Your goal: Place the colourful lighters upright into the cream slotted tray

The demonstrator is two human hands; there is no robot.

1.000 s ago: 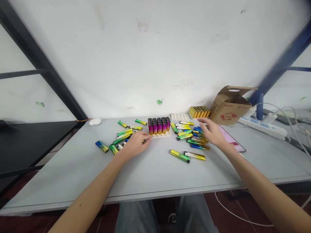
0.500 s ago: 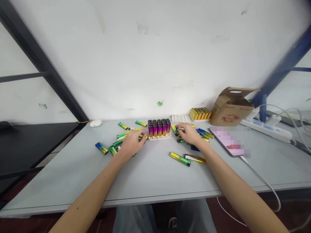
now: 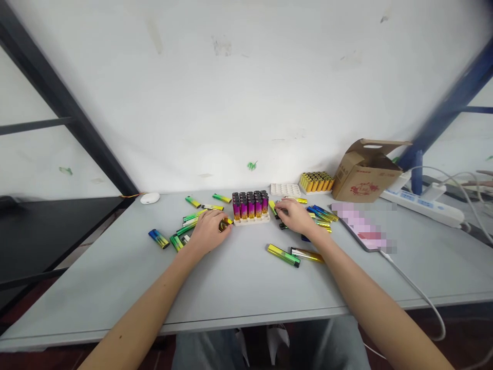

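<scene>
A white rack [image 3: 252,221] in the middle of the table holds several upright purple-and-orange lighters [image 3: 250,204]. Left of it, my left hand [image 3: 211,230] lies over scattered green and yellow lighters, its fingers curled beside a dark-and-yellow lighter [image 3: 226,223]; whether it grips that one is unclear. To the right of the rack, my right hand [image 3: 295,215] has its fingers bent down at a yellow-green lighter [image 3: 273,208], and its fingertips are partly hidden. Nearer the front edge lie a yellow-green lighter [image 3: 283,255] and a gold-and-silver lighter [image 3: 307,254].
Against the wall stand an unfilled white rack [image 3: 285,189], a rack of yellow lighters [image 3: 317,181] and an open cardboard box [image 3: 362,182]. A phone [image 3: 360,226] with a cable and a power strip [image 3: 423,206] are at right. A white case [image 3: 150,198] sits at far left.
My left hand has turned flatter, with its fingers lower over the lighters. My right hand has shifted slightly left and down at the lighters. The camera view has moved a little.
</scene>
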